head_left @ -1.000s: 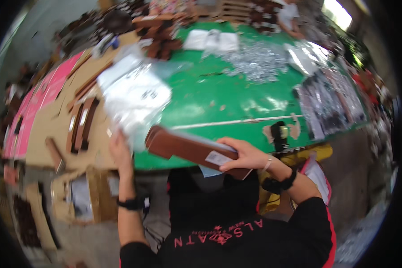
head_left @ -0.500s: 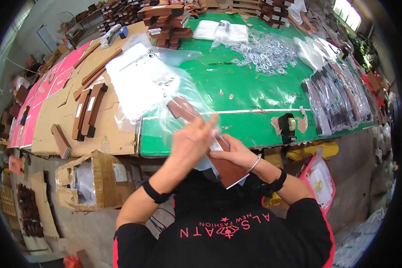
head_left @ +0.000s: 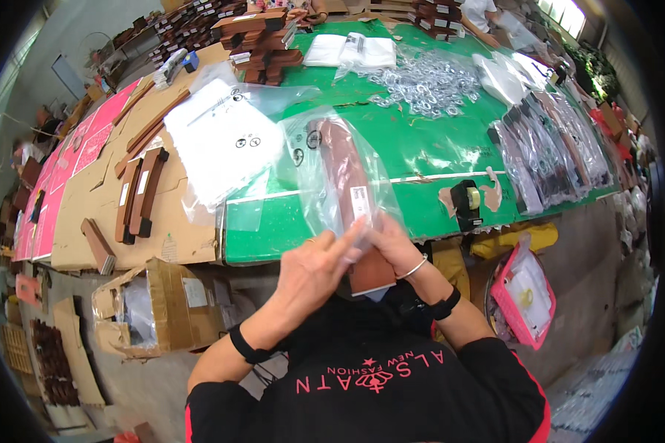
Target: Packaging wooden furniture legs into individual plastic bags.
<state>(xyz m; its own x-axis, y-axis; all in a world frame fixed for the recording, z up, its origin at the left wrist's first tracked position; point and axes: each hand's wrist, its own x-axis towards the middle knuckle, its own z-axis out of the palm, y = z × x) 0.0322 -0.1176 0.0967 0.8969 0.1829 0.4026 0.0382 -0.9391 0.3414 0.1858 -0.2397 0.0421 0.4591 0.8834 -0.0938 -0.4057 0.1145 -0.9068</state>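
A reddish-brown wooden piece [head_left: 371, 272] with a white label lies lengthwise in front of me, its far part inside a clear plastic bag [head_left: 308, 159]. Its near end sticks out of the bag toward my body. My right hand [head_left: 397, 249] grips the piece from the right side, some fingers hidden beneath it. On the left, my left hand [head_left: 312, 272] has its fingertips closed at the bag's mouth, with the index finger stretched over the plastic near the label. Flat empty bags [head_left: 225, 140] printed with round marks lie beside the filled one.
Brown wooden pieces [head_left: 149, 188] rest on cardboard to the left; more are stacked [head_left: 262, 55] at the back. Clear small parts [head_left: 428, 85] are heaped on the green table [head_left: 332, 244]. A tape dispenser [head_left: 467, 205] and bagged pieces [head_left: 550, 148] stand right. A co-worker's arm [head_left: 480, 33] shows far right.
The wooden piece has turned from slanting left to pointing nearly straight away from me, and the bag now covers more of it. Both hands have shifted slightly toward me.
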